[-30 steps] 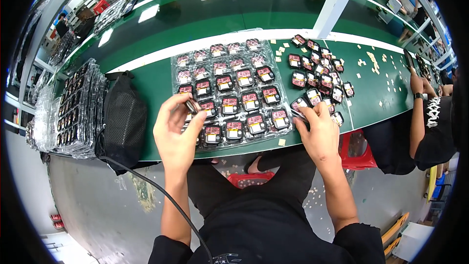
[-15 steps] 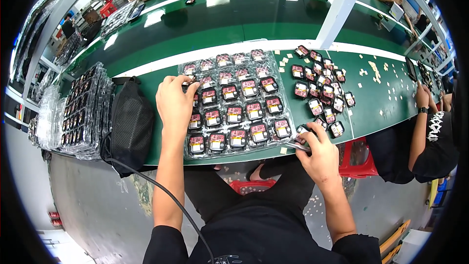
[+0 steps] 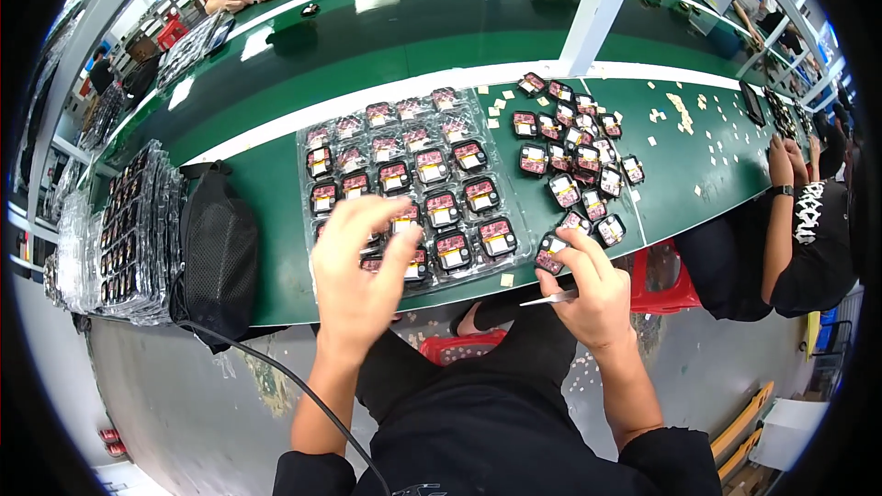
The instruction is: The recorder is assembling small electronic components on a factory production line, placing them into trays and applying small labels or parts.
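A clear plastic tray [image 3: 503, 186] holds rows of small black rounded-square cases [image 3: 430, 167] with pink faces and white-and-yellow labels. Over its front left part hovers my left hand [image 3: 354, 276], fingers apart and nothing in them, hiding some of the cases. Beside the tray's front right corner, my right hand [image 3: 595, 301] pinches one such case [image 3: 550, 255] between thumb and fingers. A thin metal tool [image 3: 551, 298], perhaps tweezers, is tucked in the same hand. Just beyond it lies a loose pile of similar cases [image 3: 585, 158].
To the left are a black mesh bag [image 3: 219, 248] with a cable and stacked filled trays [image 3: 138, 230]. A white post [image 3: 602, 9] rises behind the pile. Small pale squares [image 3: 680, 115] litter the green table [image 3: 680, 193]. Other people work across and to the right.
My left hand has come from the tray's far left side toward me and opened. My right hand keeps its case, now turned more face up. The whole view has shifted slightly.
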A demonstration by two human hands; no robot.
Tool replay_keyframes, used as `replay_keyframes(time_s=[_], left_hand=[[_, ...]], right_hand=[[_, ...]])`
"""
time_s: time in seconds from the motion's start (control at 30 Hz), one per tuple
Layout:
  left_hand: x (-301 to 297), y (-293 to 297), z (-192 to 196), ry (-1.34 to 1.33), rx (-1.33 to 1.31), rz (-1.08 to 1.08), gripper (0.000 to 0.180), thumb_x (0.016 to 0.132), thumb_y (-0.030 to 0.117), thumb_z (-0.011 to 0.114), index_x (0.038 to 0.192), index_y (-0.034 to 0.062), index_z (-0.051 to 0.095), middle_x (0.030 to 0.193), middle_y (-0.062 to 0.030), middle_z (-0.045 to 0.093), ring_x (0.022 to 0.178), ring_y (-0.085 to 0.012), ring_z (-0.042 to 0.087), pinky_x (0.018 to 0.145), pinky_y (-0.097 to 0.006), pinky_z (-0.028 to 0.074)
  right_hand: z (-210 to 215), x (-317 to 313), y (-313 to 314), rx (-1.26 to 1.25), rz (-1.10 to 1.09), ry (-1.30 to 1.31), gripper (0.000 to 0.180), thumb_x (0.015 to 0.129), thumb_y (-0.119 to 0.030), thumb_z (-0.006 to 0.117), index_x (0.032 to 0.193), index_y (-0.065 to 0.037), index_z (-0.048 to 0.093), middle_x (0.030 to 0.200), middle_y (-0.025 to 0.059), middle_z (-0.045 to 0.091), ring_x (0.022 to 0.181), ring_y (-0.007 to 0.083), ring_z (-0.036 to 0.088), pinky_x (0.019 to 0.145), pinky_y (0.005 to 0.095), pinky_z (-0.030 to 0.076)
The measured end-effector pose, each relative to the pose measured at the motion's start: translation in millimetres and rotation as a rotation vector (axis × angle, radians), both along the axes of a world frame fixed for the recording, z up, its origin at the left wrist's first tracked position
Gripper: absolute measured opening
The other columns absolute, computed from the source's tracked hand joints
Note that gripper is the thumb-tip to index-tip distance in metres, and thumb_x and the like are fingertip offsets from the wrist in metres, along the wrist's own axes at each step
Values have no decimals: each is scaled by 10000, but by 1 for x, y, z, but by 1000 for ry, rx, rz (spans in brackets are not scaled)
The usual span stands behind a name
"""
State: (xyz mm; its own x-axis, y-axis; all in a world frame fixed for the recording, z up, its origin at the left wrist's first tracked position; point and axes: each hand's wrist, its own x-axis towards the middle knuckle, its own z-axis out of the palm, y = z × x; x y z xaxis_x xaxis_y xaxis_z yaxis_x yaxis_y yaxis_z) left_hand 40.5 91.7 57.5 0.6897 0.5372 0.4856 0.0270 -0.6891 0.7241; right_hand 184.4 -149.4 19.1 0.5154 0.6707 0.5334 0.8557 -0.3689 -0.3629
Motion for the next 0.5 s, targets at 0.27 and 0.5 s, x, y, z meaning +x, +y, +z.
replay_keyframes(time_s=[0.27,0.5], left_hand=[[-9,-71,-21,21,-425,-307,284,922,74,787,1184,-12,719,1188,-160,691,1002,-250,710,853,-360,579],[-14,-92,-45,-177,-1807,-874,587,1044,256,683,1485,-20,412,1348,-172,619,1227,-257,653,1032,-395,554]], right_hand=[[14,10,-18,211,188,325,434,705,-42,934,1034,-28,651,1212,219,731,1032,353,756,846,383,623],[17,-19,-9,296,597,623,461,718,-129,966,1014,-60,619,1264,191,737,825,220,750,689,296,606]])
